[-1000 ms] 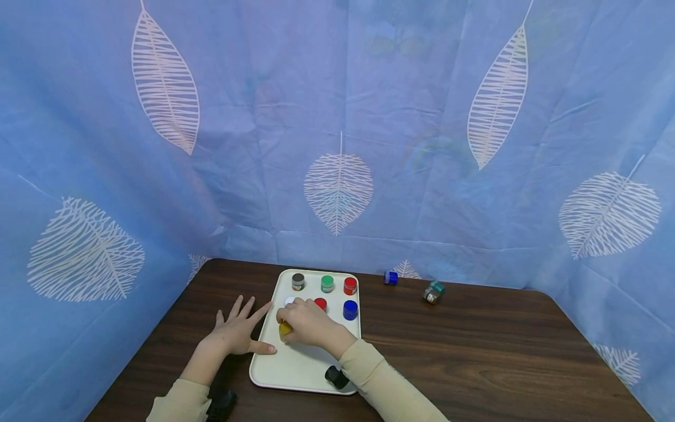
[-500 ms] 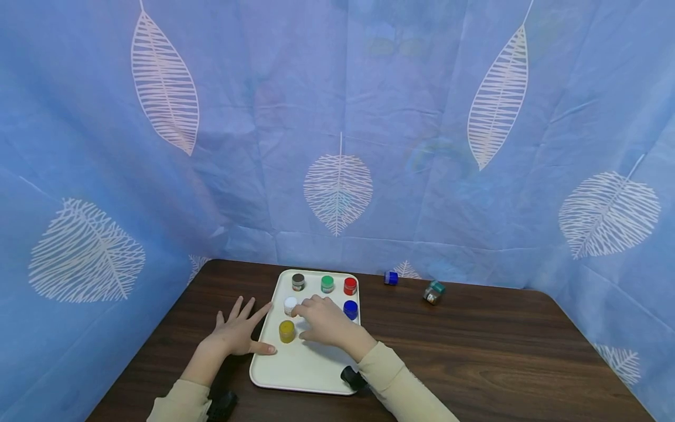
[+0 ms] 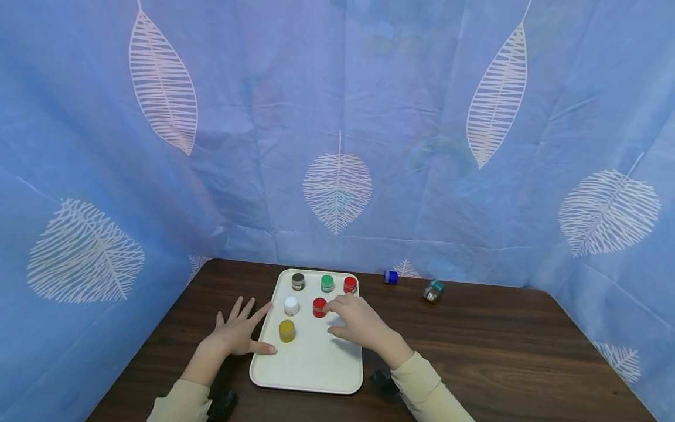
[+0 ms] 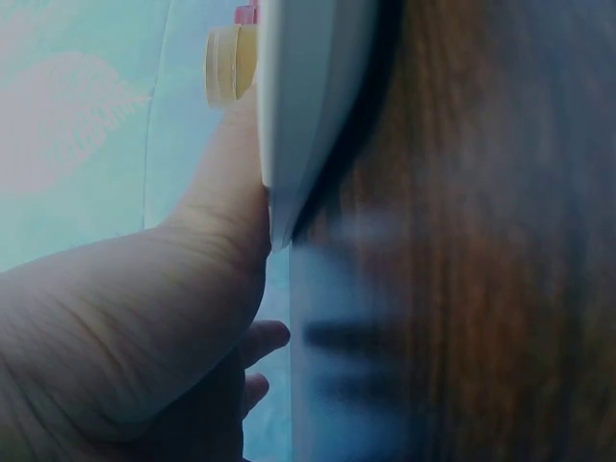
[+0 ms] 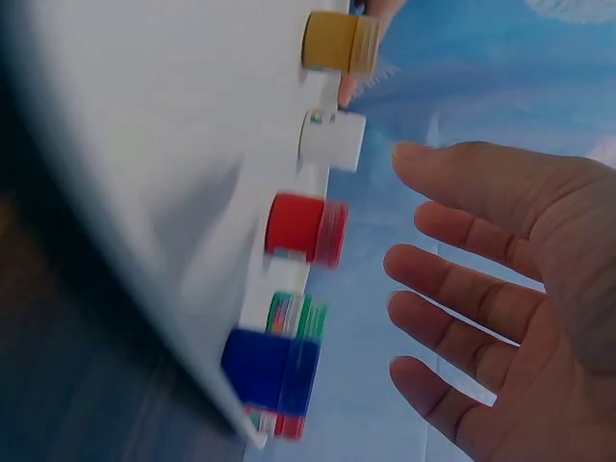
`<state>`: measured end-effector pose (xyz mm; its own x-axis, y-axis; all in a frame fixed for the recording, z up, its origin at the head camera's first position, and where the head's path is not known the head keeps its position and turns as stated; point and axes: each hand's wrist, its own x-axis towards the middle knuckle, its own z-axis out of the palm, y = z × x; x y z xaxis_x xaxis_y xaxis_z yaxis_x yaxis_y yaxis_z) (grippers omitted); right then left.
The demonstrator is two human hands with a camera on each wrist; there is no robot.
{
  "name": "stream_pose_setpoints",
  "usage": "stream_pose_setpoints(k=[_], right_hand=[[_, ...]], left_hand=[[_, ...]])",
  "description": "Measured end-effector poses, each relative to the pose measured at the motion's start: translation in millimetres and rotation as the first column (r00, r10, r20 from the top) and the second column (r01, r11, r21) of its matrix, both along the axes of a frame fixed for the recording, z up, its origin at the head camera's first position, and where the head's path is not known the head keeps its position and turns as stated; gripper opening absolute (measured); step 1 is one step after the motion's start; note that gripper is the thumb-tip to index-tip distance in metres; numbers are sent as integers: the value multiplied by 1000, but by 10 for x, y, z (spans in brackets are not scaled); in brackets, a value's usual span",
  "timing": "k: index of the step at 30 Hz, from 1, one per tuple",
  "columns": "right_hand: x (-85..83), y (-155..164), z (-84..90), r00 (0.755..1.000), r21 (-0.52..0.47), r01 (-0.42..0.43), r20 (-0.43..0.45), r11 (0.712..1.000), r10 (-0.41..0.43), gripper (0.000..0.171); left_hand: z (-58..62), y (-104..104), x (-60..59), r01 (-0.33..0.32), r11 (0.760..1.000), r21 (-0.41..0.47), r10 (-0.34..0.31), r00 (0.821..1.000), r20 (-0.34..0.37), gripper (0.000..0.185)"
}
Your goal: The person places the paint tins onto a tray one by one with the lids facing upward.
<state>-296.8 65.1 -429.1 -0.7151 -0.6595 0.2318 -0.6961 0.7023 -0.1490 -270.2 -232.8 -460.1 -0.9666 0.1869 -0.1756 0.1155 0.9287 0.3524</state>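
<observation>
The right hand [image 3: 358, 319] hovers over the right side of the white tray [image 3: 311, 369], fingers spread and holding nothing; it covers the blue jar [image 5: 271, 371], which only the right wrist view shows, blurred. The left hand [image 3: 237, 331] lies flat on the table [image 3: 501, 351], fingers straight, thumb against the tray's left edge. The yellow jar [image 3: 287, 330] stands just beside that thumb. The left wrist view is mostly blur.

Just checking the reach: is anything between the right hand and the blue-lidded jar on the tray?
Nothing visible. The right hand is open, facing the blue-lidded jar, with only an empty gap between them. The red-lidded jar stands beside it on the tray, not in between.
</observation>
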Motion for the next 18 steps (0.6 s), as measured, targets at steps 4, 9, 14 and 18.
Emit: stream_pose_setpoints(k=[4, 9, 14, 18], right_hand=[[25, 162, 0, 999, -45, 39, 31, 998, -37, 35], [7, 342, 35, 998, -80, 66, 12, 995, -65, 35], [-35, 510, 67, 993, -116, 111, -11, 987, -113, 36], [-83, 635, 100, 986, -152, 165, 13, 974, -165, 36]], left_hand=[[-36, -8, -22, -8, 1000, 11, 8, 1000, 12, 118], [-58, -11, -23, -19, 1000, 14, 19, 1000, 3, 121], [29, 15, 18, -11, 1000, 23, 11, 1000, 18, 116], [61, 33, 37, -4, 1000, 9, 4, 1000, 6, 112]])
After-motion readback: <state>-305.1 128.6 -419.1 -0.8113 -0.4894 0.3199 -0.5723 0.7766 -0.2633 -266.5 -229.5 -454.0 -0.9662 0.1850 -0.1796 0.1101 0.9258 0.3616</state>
